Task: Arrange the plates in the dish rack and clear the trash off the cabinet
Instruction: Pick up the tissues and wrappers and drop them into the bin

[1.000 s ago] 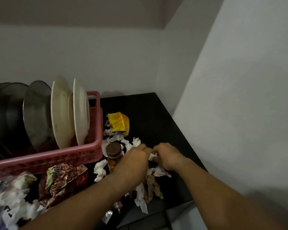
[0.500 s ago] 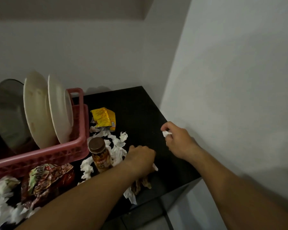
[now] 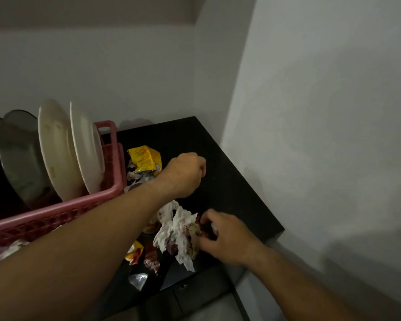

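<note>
Two white plates and steel plates stand upright in the pink dish rack on the left. To its right on the black cabinet top lie a yellow wrapper and a bundle of crumpled white tissue with wrappers. My right hand grips the right side of this bundle near the front edge. My left hand hovers fisted just right of the yellow wrapper, with nothing visible in it. My left forearm hides what lies beneath it.
Red and orange wrappers and a scrap of foil lie at the cabinet's front edge. More tissue lies in front of the rack at the far left. White walls close in behind and on the right.
My right hand came back from the far right edge to the tissue bundle and closed on it. My left hand left the pile and moved up toward the yellow wrapper.
</note>
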The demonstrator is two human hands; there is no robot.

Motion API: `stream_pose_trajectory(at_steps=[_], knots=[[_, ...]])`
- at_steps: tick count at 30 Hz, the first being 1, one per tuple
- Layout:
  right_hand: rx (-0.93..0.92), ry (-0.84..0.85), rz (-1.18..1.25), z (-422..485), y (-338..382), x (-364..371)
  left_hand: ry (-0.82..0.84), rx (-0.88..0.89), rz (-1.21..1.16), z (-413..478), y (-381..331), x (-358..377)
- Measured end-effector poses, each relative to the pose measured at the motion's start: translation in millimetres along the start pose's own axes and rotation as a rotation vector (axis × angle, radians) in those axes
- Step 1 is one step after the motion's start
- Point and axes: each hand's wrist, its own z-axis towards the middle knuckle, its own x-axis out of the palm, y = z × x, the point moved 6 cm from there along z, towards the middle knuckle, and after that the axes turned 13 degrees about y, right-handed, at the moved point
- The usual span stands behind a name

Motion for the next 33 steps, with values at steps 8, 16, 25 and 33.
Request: stream_pose_trajectory(at_steps=[8, 16, 25, 33], knots=[[0.100, -0.019, -0.195, 11, 2, 23, 0.036, 0.049, 0.040, -22, 2, 11], [0.082, -0.202, 0.095, 2, -6, -22, 0.075, 0.044, -0.001, -32, 6, 14], [0.007, -0.464, 0.279, -13, -12, -73, 0.242, 0.052, 0.173, -31, 6, 33], [0.143, -0.546, 0.457, -10, -36, -75, 0.218, 0.038, 0.204, -24, 3, 45]])
